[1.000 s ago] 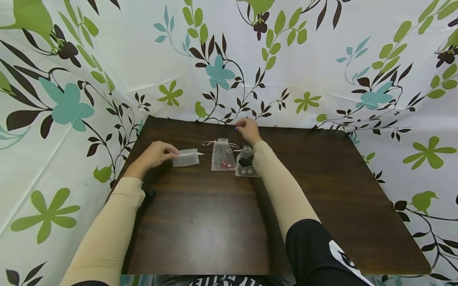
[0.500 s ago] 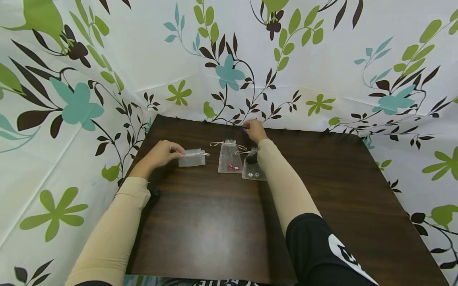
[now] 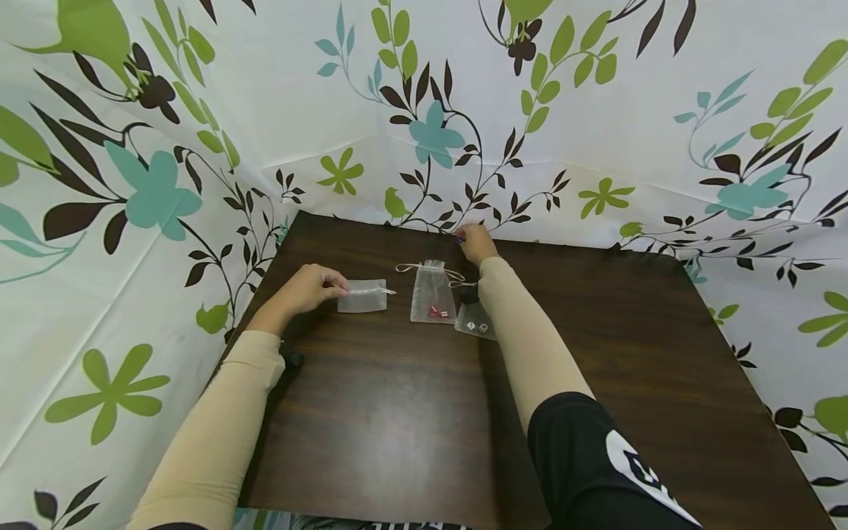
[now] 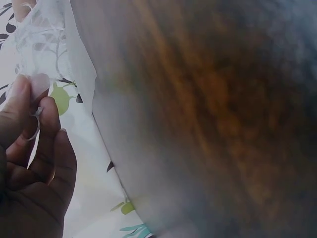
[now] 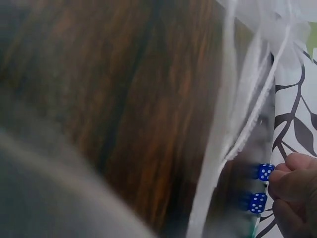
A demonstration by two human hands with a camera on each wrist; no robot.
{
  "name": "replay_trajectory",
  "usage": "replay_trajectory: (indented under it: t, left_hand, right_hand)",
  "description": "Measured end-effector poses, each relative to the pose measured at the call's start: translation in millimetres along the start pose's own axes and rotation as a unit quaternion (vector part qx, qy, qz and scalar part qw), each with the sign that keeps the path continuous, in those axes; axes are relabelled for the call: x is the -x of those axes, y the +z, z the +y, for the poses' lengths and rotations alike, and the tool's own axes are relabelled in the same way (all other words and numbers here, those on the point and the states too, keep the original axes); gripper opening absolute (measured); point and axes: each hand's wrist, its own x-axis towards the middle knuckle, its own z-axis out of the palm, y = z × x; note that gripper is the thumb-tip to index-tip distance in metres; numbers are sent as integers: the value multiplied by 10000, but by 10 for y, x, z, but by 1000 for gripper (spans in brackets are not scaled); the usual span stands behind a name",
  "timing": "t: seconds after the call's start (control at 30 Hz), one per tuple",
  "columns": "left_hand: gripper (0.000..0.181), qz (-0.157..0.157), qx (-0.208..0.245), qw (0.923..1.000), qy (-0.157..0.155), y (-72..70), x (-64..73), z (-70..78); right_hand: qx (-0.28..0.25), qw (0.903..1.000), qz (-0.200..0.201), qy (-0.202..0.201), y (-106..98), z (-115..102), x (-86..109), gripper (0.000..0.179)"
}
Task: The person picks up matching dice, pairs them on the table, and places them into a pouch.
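Observation:
My left hand [image 3: 308, 288] pinches the left end of a small white sheer drawstring pouch [image 3: 366, 297]. In the left wrist view, thumb and fingertips meet on its pale fabric. At the table's far edge, my right hand [image 3: 475, 243] pinches a blue die [image 5: 266, 171] with white dots at its fingertips. A second blue die [image 5: 257, 203] sits just beside it. Between the hands lies a sheer pouch with red dice [image 3: 439, 313] inside. Partly behind the right forearm is another sheer pouch holding clear or white dice [image 3: 477, 326].
The dark brown wooden table [image 3: 391, 427] ends at a white curtain [image 3: 265, 96] printed with leaves and flowers. A dark wrist camera [image 3: 291, 362] shows under the left wrist. White drawstrings [image 5: 218, 163] hang blurred across the right wrist view.
The head view has shifted, so the scene sits further right in the picture. Both hands stay about where they were, the left on the white pouch, the right at the blue dice.

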Motion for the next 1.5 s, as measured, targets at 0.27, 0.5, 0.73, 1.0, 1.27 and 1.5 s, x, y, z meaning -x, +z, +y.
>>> replay_trajectory:
  t: [0.27, 0.5, 0.73, 1.0, 1.27, 1.5]
  left_hand:
    - [9, -42, 31, 9998, -176, 23, 34, 14]
    - [10, -47, 8, 9996, -295, 8, 43, 14]
    - [10, -127, 5, 9995, -277, 31, 16, 31]
    - [11, -62, -59, 9996, -258, 0, 45, 5]
    - [12, -37, -110, 9999, -120, -7, 72, 15]
    - [13, -75, -117, 9998, -154, 35, 66, 40]
  right_hand:
    - [60, 10000, -34, 50, 49, 25, 10, 36]
    - [-69, 10000, 31, 3, 74, 17, 11, 35]
    - [-149, 9996, 225, -115, 52, 138, 83, 28]
    - [-512, 9974, 469, -195, -59, 246, 0, 30]
    - [-297, 9970, 685, -196, -264, 374, 150, 25]
    - [-14, 9980, 624, 0, -373, 526, 299, 25]
